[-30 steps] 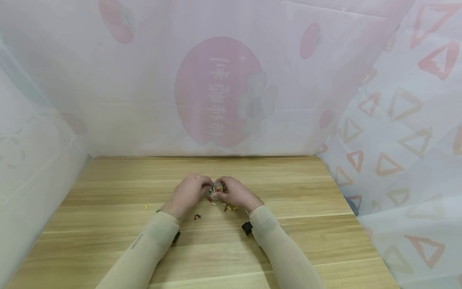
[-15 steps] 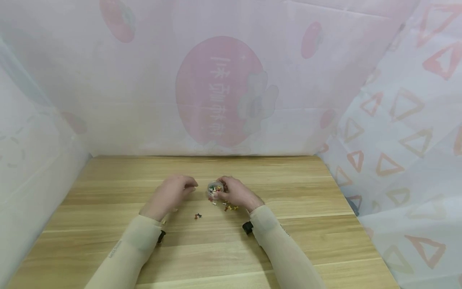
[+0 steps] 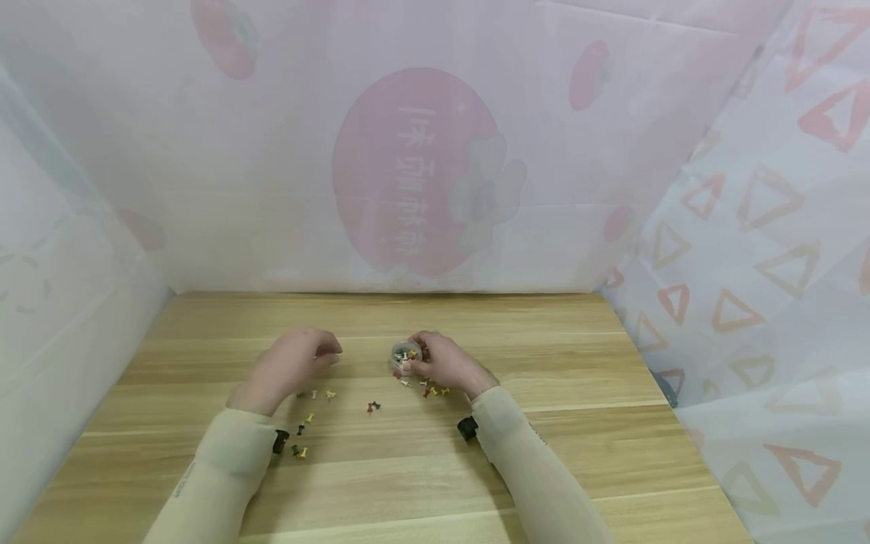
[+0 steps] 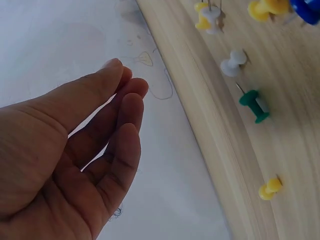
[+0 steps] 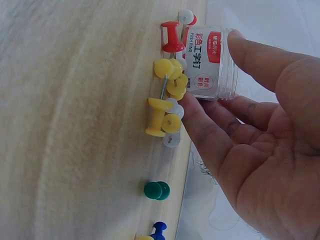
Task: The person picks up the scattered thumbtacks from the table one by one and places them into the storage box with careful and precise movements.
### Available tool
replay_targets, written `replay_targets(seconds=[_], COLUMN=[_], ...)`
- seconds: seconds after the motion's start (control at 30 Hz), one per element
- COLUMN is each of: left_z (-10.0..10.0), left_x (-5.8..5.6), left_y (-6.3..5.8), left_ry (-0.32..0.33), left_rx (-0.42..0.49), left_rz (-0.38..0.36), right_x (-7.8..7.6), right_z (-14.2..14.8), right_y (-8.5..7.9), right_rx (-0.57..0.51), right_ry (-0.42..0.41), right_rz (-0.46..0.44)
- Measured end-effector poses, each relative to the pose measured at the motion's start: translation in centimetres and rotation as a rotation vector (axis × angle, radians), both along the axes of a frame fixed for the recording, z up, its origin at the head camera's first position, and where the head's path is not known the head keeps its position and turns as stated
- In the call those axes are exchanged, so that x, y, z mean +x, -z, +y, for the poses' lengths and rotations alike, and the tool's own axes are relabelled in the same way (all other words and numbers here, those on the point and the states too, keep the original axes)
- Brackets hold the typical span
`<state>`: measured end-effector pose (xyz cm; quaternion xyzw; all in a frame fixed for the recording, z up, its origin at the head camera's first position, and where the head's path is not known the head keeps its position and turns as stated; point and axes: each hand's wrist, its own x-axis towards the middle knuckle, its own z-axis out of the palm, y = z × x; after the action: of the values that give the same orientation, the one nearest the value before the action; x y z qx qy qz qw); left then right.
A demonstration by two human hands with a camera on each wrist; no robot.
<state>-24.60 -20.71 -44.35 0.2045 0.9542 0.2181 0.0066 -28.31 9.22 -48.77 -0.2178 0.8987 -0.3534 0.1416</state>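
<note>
My right hand (image 3: 448, 365) grips a small clear jar (image 5: 204, 65) of push pins, which stands on the table with its threaded mouth up. The label carries red and black print. Several colored pins show inside it in the head view. My left hand (image 3: 288, 366) hovers over the table to the jar's left, fingers loosely bent, with nothing seen between thumb and fingertips in the left wrist view. Near it lie a white push pin (image 4: 233, 63), a green push pin (image 4: 254, 106) and a yellow push pin (image 4: 270, 189).
More pins lie in front of the jar, among them a red push pin (image 5: 172, 37) and a yellow push pin (image 5: 157, 117). Two pins, a red pin (image 3: 370, 408) and a blue one, lie between the arms. Printed cloth (image 3: 272, 189) hangs behind the wooden table (image 3: 544, 468).
My left hand has drawn away from the jar toward the left, uncovering several pins on the table near its wrist. My right hand keeps its grip on the jar in the same place.
</note>
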Motion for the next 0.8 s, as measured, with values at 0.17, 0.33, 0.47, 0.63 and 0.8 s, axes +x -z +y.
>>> replay_targets(seconds=[0.17, 0.33, 0.47, 0.63, 0.8], left_z=[-0.5, -0.9, -0.9, -0.7, -0.3], left_x=[0.2, 0.5, 0.9, 1.4, 1.9], left_y=[0.2, 0.4, 0.4, 0.4, 0.2], left_ry=[0.001, 0.036, 0.035, 0.028, 0.032], left_rx=[-0.013, -0.036, -0.034, -0.001, -0.008], left_rz=[-0.026, -0.062, -0.15, -0.252, -0.282], right_x=[-0.1, -0.1, 0.0, 0.0, -0.3], right_z=[0.1, 0.3, 0.5, 0.8, 1.3], right_y=[0.0, 0.0, -0.2, -0.5, -0.3], right_rx=[0.011, 0.017, 0.036, 0.077, 0.109], right_ry=[-0.007, -0.024, -0.056, -0.106, -0.175], right_rz=[0.002, -0.01, -0.01, 0.023, 0.076])
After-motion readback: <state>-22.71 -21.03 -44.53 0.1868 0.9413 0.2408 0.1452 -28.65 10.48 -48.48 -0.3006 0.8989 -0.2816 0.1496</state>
